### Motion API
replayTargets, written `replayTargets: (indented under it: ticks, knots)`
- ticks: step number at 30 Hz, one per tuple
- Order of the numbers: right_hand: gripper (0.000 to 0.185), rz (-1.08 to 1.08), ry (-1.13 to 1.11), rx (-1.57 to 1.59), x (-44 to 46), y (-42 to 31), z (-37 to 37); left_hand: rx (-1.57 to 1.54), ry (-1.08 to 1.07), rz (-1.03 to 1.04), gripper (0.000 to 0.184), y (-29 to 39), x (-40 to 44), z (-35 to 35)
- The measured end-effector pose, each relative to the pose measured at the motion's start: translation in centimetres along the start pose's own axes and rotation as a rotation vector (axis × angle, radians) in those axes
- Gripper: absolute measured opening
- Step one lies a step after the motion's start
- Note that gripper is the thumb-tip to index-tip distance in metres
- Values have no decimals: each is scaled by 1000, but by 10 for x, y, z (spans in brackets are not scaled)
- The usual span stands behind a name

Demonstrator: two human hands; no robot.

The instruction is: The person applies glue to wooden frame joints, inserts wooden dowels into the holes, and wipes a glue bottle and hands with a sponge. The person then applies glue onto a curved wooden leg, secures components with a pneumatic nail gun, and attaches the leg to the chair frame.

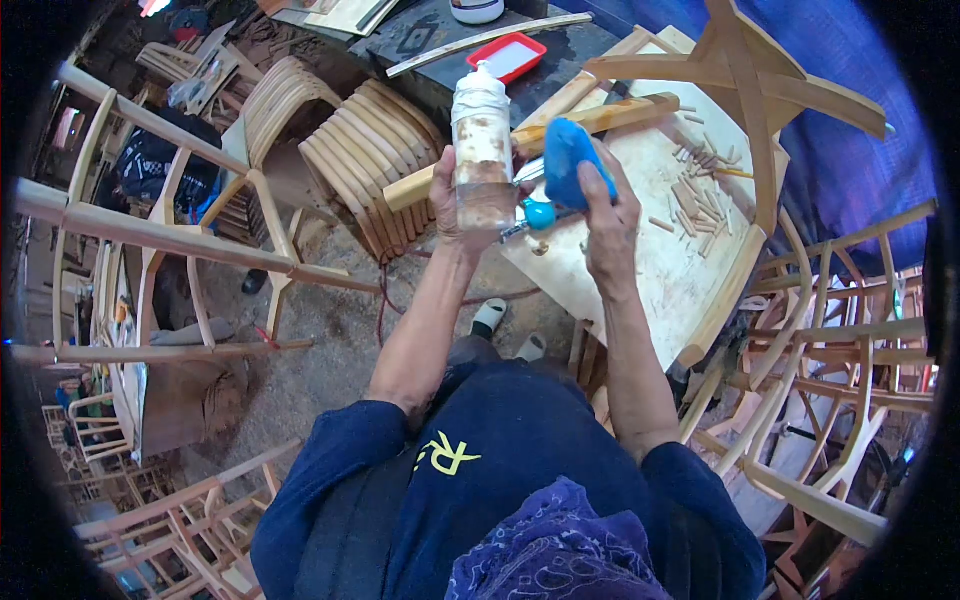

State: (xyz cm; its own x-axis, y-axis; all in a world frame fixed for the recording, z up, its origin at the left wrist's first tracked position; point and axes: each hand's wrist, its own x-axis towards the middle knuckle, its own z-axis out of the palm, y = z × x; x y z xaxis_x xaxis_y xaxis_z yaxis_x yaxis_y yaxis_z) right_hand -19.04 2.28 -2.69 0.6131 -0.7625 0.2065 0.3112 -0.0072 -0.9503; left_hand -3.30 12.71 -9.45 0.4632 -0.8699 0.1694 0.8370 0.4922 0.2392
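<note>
Left hand (pixel 446 200) is gripping a tall cylindrical plastic bottle (pixel 483 160), translucent white with brown smears, fingers wrapping its side. Long axis is running nearly straight away from the wearer; the narrow nozzle is pointing away, the broad base is facing the body. White film is bunching in wrinkles around the shoulder. Bottle is hanging in the air before the torso.

Right hand (pixel 613 220) is grasping a smooth, rounded blue object (pixel 568 160), just beside the bottle. Its long axis is leaning slightly off the bottle's line. A glossy teal ball (pixel 538 214) is showing below, near the bottle's base; whether it is joining the blue object, cannot tell.

Beyond, a pale, flat wooden counter (pixel 640 270) is bearing short round wooden dowels (pixel 690 210), scattered. A square-edged wooden beam (pixel 640 112) is lying across its far part. Smooth curved wooden slats (pixel 365 165) are standing in a ribbed stack to the left. A shallow red tray (pixel 535 64) is resting farther off, holding something white.
</note>
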Motion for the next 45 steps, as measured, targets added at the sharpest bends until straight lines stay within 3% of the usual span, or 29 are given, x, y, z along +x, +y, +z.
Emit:
replayTargets:
  ticks: [2, 3, 6, 10, 14, 16, 18, 21, 25, 28, 29, 32, 33, 36, 38, 40, 41, 45]
  knots:
    - [48, -3, -57, -114, 13, 7, 16, -30, -82, -12, 77, -3, 2, 0]
    - [47, -4, -84, -171, 16, 10, 20, 79, 55, 59, 76, -8, -1, 6]
    - [46, 12, -199, -190, 5, 12, 23, 142, 109, 45, 71, -3, -4, 0]
    - [45, 312, -388, -137, -4, 25, 1, 135, 50, 46, 81, 18, 0, -8]
    - [40, 484, -198, 85, 5, 45, -5, 94, 159, 13, 75, 46, 8, -20]
    - [53, 416, -65, 227, 22, 59, 4, 89, 68, -66, 67, 62, 18, -28]
    - [57, 438, -79, 433, 36, 55, 7, 166, 163, -64, 63, 73, 32, -45]
    - [70, 481, -196, 601, 61, 61, 16, 194, 124, 7, 65, 89, 44, -20]
    - [69, 418, -140, 590, 83, 62, 38, 177, 168, -31, 78, 106, 53, -23]
    - [67, 353, -118, 604, 96, 61, 50, 222, 171, -143, 77, 115, 55, -46]
    - [76, 333, -128, 610, 102, 59, 55, 214, 151, -200, 77, 118, 56, -53]
    - [72, 280, -203, 428, 120, 50, 72, 152, 201, -313, 75, 118, 62, -63]
    - [62, 258, -210, 368, 124, 51, 78, 192, 187, -298, 75, 117, 65, -64]
    - [52, 55, -256, -256, 135, 56, 94, 280, 156, -260, 75, 117, 76, -57]
    - [49, -60, -297, -426, 131, 60, 102, 294, 154, -242, 74, 121, 81, -56]
    - [53, 18, -429, -433, 120, 64, 97, 310, 190, -167, 74, 132, 85, -58]
    - [55, 158, -422, -364, 113, 62, 98, 314, 214, -127, 74, 141, 89, -60]
    - [59, 333, -207, -324, 125, 81, 81, 331, 281, -3, 73, 181, 90, -81]
